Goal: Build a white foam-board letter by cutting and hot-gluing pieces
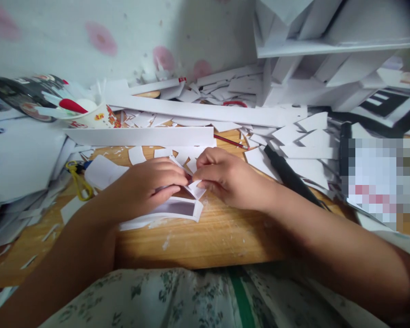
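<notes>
My left hand [155, 182] is closed, palm down, with its fingertips against a small white board piece [196, 190]. My right hand [222, 177] pinches the same piece from the other side between thumb and fingers. The fingertips of both hands nearly meet, so part of the piece is hidden. Just below it, on the wooden table, lies a narrow white open-topped board frame [198, 211], partly covered by my left hand. Several small white offcuts [135, 155] are scattered behind the hands, and a curved white piece [105, 172] rests beside my left wrist.
Long white strips [143, 136] lie across the table [225, 241] behind the hands. A red pencil [230, 141] and a black tool-like stick [290, 175] are to the right. At left stand a paper cup [95, 117] and a yellow clip [80, 182]. A white board model [294, 82] rises back right.
</notes>
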{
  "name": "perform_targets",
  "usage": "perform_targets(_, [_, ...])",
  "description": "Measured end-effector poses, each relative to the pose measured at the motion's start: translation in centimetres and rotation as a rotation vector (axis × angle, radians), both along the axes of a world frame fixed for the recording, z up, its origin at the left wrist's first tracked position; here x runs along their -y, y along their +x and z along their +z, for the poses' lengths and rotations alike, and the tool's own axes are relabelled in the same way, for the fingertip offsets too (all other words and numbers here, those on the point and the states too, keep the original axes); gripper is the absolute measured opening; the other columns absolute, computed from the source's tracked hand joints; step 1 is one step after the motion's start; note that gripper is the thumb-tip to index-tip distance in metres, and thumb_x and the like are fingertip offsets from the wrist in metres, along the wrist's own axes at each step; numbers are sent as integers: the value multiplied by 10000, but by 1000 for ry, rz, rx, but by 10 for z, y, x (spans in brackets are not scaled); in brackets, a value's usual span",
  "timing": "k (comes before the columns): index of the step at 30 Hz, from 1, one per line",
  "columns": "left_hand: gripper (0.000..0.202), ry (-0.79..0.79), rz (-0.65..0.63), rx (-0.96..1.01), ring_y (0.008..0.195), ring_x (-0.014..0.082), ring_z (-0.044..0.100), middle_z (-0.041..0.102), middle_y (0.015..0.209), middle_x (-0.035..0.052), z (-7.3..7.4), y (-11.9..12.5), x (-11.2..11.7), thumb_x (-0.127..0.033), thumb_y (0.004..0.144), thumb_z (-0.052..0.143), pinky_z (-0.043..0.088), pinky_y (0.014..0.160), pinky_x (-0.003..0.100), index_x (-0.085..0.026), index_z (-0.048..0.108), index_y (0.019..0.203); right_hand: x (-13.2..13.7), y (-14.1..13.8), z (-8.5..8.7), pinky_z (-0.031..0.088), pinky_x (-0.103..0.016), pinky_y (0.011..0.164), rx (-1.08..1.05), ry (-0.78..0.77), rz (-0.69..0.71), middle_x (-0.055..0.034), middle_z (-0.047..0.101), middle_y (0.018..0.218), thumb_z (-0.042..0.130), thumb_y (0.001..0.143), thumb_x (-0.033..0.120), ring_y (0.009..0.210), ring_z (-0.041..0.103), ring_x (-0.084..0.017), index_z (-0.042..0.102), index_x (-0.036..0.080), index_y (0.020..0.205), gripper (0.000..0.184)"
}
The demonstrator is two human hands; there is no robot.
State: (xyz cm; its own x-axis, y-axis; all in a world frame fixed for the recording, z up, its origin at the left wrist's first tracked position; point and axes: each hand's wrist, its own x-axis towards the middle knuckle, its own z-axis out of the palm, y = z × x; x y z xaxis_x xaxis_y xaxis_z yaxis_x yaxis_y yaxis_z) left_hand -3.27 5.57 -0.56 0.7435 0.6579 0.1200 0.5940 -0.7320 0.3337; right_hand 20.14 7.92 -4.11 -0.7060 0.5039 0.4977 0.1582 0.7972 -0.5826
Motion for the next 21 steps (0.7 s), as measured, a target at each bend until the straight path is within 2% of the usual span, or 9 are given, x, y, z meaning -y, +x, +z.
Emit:
perform_targets(4, [199,13,34,58,1014,181,639,725,1005,-5,2,-2,4,-207,930,487,481,932,323,-241,669,1004,0,1,0,456,-309,820,62,-37,4,-88,602,984,562,865,99,917,563,-190,722,155,938,185])
perform_targets(7, [186,34,58,70,1018,180,636,716,1011,-12,2,-4,6,-195,914,518,485,937,323,-260,658,1017,0,2,0,459,-331,879,30,-29,-6,-93,583,1069,555,855,89,980,561,-194,703,171,977,209])
perform_targets(10, [189,26,55,75,1019,175,634,713,1016,-16,0,-7,7,-177,912,532,477,959,324,-258,651,1036,0,2,-2,475,-310,855,-45,-27,-5,-83,578,1021,538,840,72,962,569,-181,685,159,958,208])
perform_targets(16, [242,-68,-77,127,1066,176,633,724,1069,-24,0,-7,3,-136,906,508,417,1061,364,-267,659,1043,-1,-1,-8,477,-297,775,-35,2,-26,-89,621,953,539,840,94,877,591,-189,716,146,876,188])
perform_targets(21, [226,-39,-34,39,1072,176,626,724,1077,-17,1,-6,4,-170,917,529,397,1064,351,-264,648,1084,-1,-3,-5,463,-280,772,16,-46,-39,-79,634,928,530,868,108,865,589,-180,710,153,861,185])
